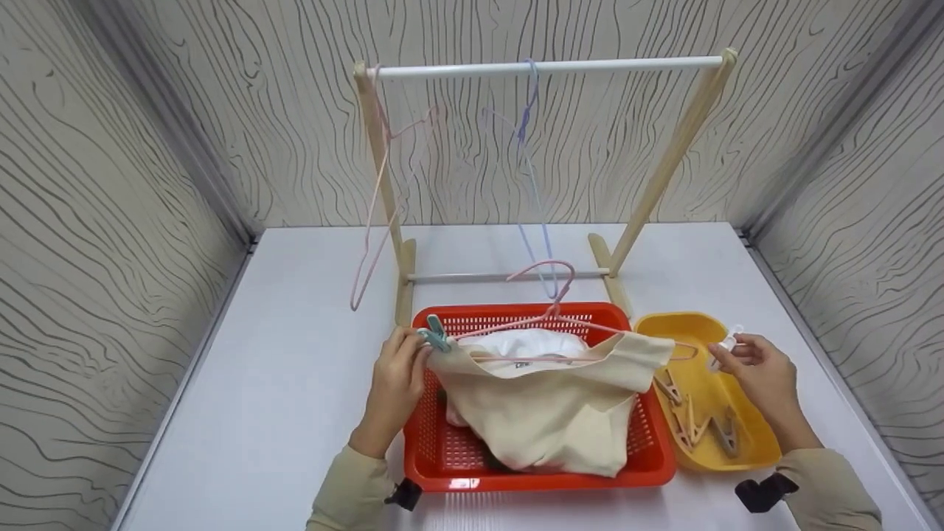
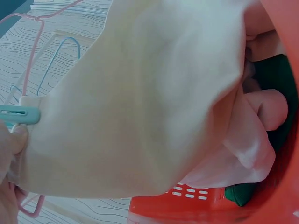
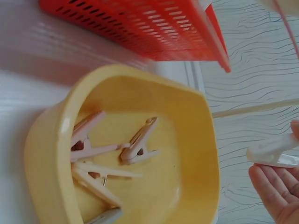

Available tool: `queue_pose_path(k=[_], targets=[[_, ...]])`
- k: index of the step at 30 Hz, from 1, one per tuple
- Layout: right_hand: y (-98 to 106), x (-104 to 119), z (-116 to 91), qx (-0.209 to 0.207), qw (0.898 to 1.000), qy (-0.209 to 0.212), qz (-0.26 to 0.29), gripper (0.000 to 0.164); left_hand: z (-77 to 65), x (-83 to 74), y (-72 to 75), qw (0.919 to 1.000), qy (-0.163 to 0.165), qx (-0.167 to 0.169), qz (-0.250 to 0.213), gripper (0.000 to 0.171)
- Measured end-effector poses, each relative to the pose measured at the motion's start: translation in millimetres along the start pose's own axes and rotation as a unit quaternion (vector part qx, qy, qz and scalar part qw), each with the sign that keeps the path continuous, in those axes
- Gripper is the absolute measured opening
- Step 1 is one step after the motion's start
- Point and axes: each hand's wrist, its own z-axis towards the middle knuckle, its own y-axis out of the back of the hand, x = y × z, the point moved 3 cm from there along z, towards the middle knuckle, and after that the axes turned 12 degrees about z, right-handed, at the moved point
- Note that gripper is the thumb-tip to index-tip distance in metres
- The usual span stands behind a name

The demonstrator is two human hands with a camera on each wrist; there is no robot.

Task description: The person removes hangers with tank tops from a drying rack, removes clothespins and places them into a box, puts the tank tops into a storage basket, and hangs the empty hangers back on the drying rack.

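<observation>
A cream top hangs on a pink hanger over the red basket. A teal clothespin is clipped at its left shoulder. My left hand pinches that shoulder's edge right beside the teal clothespin, and a corner of the hanger pokes out below the fingers in the left wrist view. On the other side the hanger's arm sticks out bare past the top's right shoulder. My right hand pinches a white clothespin between thumb and fingers, above the yellow bin's right rim.
The red basket holds white, pink and green cloth. To its right, the yellow bin contains several clothespins. Behind stands a wooden rack with a white rail, carrying a pink hanger and a blue-purple hanger.
</observation>
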Motion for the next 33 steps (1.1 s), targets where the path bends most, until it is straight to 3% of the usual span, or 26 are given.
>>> queue_pose_path(k=[4, 9, 17, 24, 27, 33], targets=[[-0.4, -9.2, 7.6, 0.046, 0.997, -0.042, -0.036, 0.07, 0.5, -0.5, 1.0, 1.0, 0.001, 0.0, -0.004, 0.009], [-1.2, -17.3, 14.1, 0.089, 0.993, -0.053, -0.062, 0.075, 0.3, -1.0, 0.9, 1.0, 0.001, 0.003, -0.007, 0.009], [-7.8, -27.9, 21.0, 0.142, 0.982, -0.081, -0.092, 0.067, 0.1, -1.8, 1.2, 1.0, 0.0, 0.005, -0.006, 0.009], [-16.6, -36.4, 24.4, 0.173, 0.969, -0.078, -0.159, 0.052, -0.1, -2.2, 1.8, 1.0, 0.001, 0.005, 0.0, 0.01], [-19.1, -40.8, 23.0, 0.18, 0.967, -0.11, -0.145, 0.045, 0.1, -2.2, 1.6, 1.0, -0.001, 0.003, -0.002, 0.011], [-24.8, -46.0, 20.4, 0.184, 0.967, -0.117, -0.132, 0.038, 1.1, -2.3, 2.8, 1.0, -0.003, -0.003, -0.009, 0.011]])
